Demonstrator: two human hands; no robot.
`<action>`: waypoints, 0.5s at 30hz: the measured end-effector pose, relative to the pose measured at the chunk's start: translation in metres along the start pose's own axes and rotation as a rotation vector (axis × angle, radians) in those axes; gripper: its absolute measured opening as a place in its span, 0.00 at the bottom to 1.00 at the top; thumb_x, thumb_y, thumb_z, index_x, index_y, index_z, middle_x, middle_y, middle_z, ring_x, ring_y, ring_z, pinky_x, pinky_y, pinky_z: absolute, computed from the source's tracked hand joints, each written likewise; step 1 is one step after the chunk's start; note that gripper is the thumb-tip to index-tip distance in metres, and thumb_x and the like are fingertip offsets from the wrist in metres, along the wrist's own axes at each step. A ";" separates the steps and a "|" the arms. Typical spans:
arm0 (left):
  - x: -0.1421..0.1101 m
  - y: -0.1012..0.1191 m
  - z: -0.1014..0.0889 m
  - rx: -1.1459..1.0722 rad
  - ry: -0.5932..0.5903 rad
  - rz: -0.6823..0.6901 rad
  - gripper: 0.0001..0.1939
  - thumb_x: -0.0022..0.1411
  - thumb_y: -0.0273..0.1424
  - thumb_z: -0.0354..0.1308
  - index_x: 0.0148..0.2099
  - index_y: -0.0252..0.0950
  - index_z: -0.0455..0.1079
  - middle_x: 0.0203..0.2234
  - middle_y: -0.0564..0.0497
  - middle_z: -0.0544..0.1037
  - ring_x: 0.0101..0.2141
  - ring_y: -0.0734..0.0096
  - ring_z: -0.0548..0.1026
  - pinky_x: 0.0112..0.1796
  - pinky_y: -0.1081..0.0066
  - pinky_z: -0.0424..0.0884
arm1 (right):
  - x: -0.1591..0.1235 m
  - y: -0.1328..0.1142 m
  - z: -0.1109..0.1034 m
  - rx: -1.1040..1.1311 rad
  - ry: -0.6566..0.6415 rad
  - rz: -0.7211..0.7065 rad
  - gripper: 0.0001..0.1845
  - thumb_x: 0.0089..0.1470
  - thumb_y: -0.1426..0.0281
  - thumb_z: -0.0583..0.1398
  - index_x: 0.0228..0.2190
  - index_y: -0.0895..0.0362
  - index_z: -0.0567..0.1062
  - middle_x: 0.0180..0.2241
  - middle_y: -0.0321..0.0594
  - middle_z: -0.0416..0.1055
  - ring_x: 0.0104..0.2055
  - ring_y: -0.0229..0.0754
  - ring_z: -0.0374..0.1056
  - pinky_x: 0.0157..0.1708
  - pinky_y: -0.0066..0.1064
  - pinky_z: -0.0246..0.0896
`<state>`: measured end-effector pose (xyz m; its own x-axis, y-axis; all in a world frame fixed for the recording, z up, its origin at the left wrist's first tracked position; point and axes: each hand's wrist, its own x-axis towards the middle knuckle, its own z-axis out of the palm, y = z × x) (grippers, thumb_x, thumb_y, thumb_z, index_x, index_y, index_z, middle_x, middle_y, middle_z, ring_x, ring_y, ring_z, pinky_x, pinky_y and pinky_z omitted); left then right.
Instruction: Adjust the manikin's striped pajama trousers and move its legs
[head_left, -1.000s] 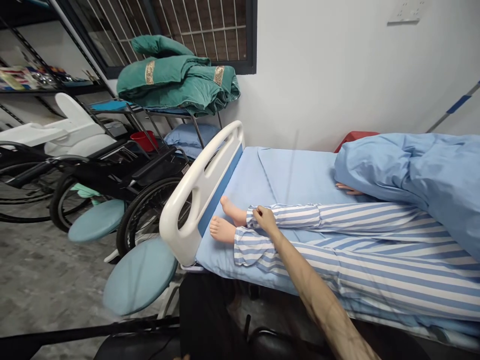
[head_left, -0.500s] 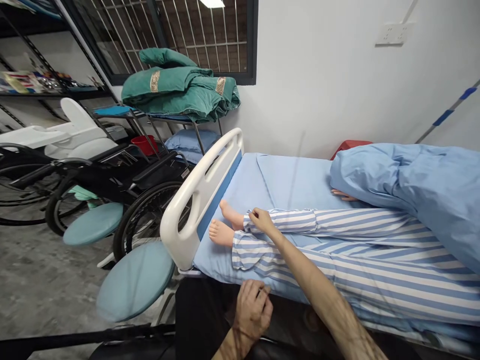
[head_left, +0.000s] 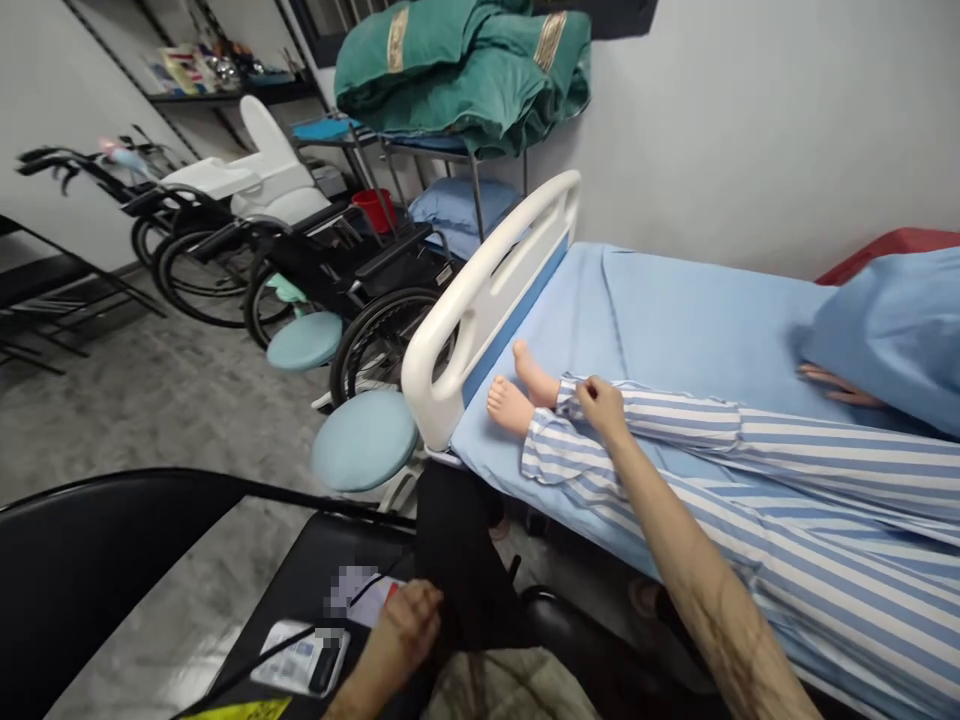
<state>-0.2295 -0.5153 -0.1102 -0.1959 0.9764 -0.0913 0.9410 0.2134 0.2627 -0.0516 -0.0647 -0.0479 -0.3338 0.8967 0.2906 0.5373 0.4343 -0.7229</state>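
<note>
Right hand: And there's the right hand (head_left: 601, 408), fingertips pinched together on the blue-and-white striped pyjama cuff (head_left: 566, 400) of the far leg, taking the cloth rather than the limb beneath it.

Left hand: Down low, the left hand (head_left: 405, 628) sits apart from the bed, fingers loosely curled above a white printed card (head_left: 300, 658) on a flat black board (head_left: 300, 560). Is it holding anything? I can't tell from here.

Mannequin: Flat on its back on the smooth blue bedsheet (head_left: 675, 310), pale bare mannequin feet (head_left: 510, 405) just short of the curved white plastic footboard (head_left: 487, 270), which looks set there to box in the bed's end.

Nearby: A round teal stool (head_left: 365, 440) and a black wheelchair (head_left: 346, 360) are parked alongside, apparently kept out of the way.
</note>
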 end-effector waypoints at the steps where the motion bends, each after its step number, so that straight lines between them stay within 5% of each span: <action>1: -0.013 -0.021 -0.004 0.032 -0.023 -0.089 0.20 0.61 0.24 0.46 0.44 0.45 0.77 0.41 0.47 0.81 0.44 0.59 0.78 0.47 0.62 0.75 | 0.000 0.000 0.000 0.009 0.005 0.004 0.14 0.53 0.61 0.53 0.20 0.54 0.63 0.20 0.34 0.63 0.26 0.38 0.58 0.30 0.30 0.49; 5: -0.033 -0.068 -0.009 0.279 -0.232 -0.369 0.27 0.53 0.23 0.51 0.56 0.39 0.73 0.50 0.42 0.77 0.52 0.50 0.73 0.52 0.59 0.68 | -0.001 -0.001 -0.002 0.023 0.014 0.019 0.14 0.53 0.61 0.53 0.20 0.54 0.62 0.19 0.33 0.62 0.25 0.37 0.57 0.30 0.30 0.49; 11: -0.025 -0.062 0.022 0.416 -0.276 -0.379 0.39 0.45 0.19 0.50 0.62 0.41 0.68 0.48 0.42 0.75 0.50 0.47 0.71 0.49 0.56 0.67 | -0.005 0.000 -0.006 0.009 0.014 -0.008 0.14 0.52 0.61 0.53 0.20 0.54 0.61 0.19 0.33 0.61 0.25 0.37 0.57 0.30 0.30 0.49; 15: -0.024 -0.065 0.016 0.463 -0.322 -0.389 0.36 0.50 0.21 0.51 0.63 0.37 0.68 0.50 0.40 0.75 0.50 0.49 0.72 0.48 0.59 0.67 | -0.005 0.001 -0.006 0.012 0.015 0.006 0.13 0.51 0.62 0.53 0.20 0.54 0.62 0.19 0.34 0.62 0.25 0.37 0.57 0.30 0.30 0.49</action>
<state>-0.2819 -0.5531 -0.1408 -0.5191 0.7576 -0.3957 0.8539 0.4400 -0.2779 -0.0450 -0.0687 -0.0461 -0.3191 0.9005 0.2954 0.5297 0.4279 -0.7324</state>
